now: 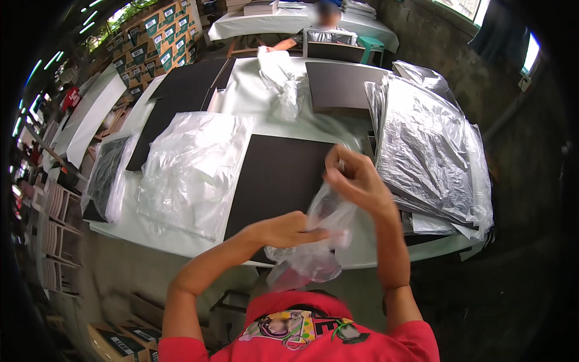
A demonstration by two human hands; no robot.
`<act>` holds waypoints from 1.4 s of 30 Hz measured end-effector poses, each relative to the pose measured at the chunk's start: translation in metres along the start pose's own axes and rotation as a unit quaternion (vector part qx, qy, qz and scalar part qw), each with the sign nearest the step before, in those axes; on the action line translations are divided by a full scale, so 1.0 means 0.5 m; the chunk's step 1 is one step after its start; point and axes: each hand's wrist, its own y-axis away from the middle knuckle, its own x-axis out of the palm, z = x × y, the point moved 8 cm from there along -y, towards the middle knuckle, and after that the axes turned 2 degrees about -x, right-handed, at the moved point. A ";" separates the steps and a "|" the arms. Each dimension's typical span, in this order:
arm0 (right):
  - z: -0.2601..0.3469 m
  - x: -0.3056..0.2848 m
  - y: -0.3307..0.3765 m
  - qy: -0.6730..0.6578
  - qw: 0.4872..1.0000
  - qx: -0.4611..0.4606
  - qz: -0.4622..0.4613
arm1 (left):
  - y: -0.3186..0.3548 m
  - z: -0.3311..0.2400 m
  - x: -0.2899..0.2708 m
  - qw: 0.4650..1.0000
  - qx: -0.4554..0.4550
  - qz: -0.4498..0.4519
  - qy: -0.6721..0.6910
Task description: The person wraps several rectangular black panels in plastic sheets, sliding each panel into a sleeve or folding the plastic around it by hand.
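Between my two hands hangs a clear plastic bag, crumpled and drooping over the table's front edge. My right hand is raised and pinches the bag's upper end. Lower down and to the left, my left hand is closed round the same bag, its fingers partly smeared by motion. Behind and left of the bag, a flat black board lies on the white-covered table. Left of that board is a pile of clear plastic bags.
Plastic-wrapped flat packs are stacked at the right. More black boards lie at the far left, another black panel at the back. Across the table a person reaches toward bunched plastic. Cartons stand behind.
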 end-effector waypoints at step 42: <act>-0.519 -0.017 -0.148 -0.378 0.887 0.211 -0.158 | 0.193 0.075 -0.641 0.432 0.702 0.103 0.557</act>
